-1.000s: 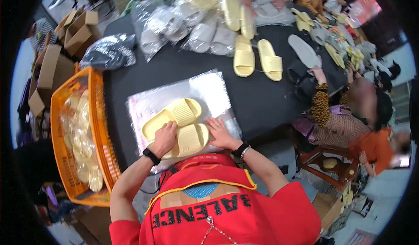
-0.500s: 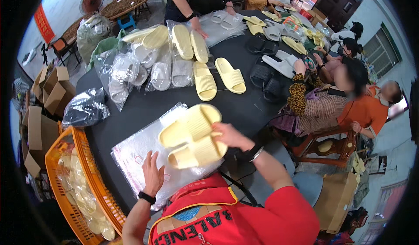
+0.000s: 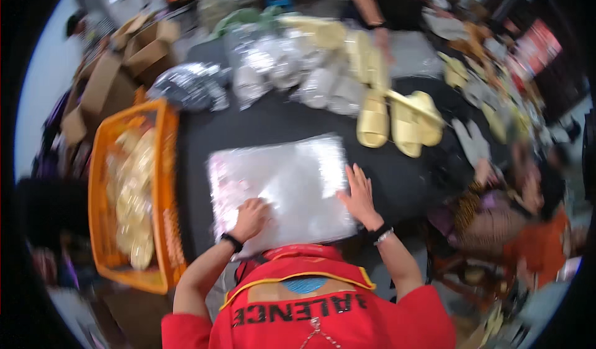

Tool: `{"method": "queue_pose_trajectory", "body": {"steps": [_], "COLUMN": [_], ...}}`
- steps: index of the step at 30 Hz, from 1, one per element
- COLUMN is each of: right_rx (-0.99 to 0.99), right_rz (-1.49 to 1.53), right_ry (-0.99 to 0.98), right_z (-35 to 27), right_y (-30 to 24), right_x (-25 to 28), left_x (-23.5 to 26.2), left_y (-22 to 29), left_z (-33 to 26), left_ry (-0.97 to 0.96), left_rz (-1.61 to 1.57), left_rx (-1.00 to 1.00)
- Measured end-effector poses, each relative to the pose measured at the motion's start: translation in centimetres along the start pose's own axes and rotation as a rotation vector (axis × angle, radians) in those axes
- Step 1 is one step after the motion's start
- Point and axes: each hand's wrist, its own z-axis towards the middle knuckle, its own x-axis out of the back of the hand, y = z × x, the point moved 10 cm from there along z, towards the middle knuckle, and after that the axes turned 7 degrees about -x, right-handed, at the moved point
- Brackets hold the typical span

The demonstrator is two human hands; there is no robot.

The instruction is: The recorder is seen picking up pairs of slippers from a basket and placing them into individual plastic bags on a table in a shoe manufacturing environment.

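Note:
A stack of clear plastic bags (image 3: 298, 178) lies flat on the black table in front of me. My left hand (image 3: 249, 218) rests on its left part, fingers bent and drawn together on the top bag, slightly blurred. Beside the stack's right edge, my right hand (image 3: 360, 197) is spread flat with nothing in it. Beyond that hand lie loose yellow slippers: one (image 3: 372, 120) on its own and others (image 3: 408, 125) overlapping to its right.
To my left stands an orange basket (image 3: 166, 206) of bagged yellow slippers. Bagged slippers (image 3: 323, 88) and a dark plastic bundle (image 3: 192, 87) line the table's far side. Cardboard boxes (image 3: 102, 94) stand at far left. Across the table is a co-worker's arm (image 3: 367, 4); others sit at right.
The yellow slippers have left my right hand, and more loose ones now lie beyond it. My left hand has come down on the bags. The view has swung right.

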Motion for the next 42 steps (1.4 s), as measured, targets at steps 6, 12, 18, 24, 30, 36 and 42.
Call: {"method": "queue_pose_trajectory", "body": {"steps": [6,12,18,24,30,36,42], "right_rx": [0.261,0.205,0.181,0.144,0.171,0.028,-0.129], "right_rz": [-0.327,-0.33,-0.352,-0.363,-0.456,-0.65,-0.52], "right_ry": [-0.361,-0.436,-0.444,-0.447,-0.461,-0.379,-0.419], "right_z": [-5.8,-5.3,-5.2,-5.1,-5.2,-5.5,-5.5], "right_y": [-4.5,-4.6,-5.4,-5.4,-5.1,-5.5,-4.4], "right_x": [-12.2,-13.0,-13.4,-13.7,-13.7,-13.3,-13.4], "left_x": [1.4,19.7,25.0,17.8,13.9,13.2,18.6], "left_y": [-0.8,-7.9,-22.7,-31.2,-34.1,-35.9,-37.2], "left_z": [1.7,-3.1,-16.7,-21.0,-16.0,-13.4,-19.6], "left_ry": [-0.012,0.508,0.86,0.452,0.243,0.264,0.614], "left_rz": [-0.181,-0.185,-0.536,-0.59,-0.504,-0.203,-0.135], "left_rx": [0.017,0.202,0.727,0.975,0.935,0.884,1.001]}}
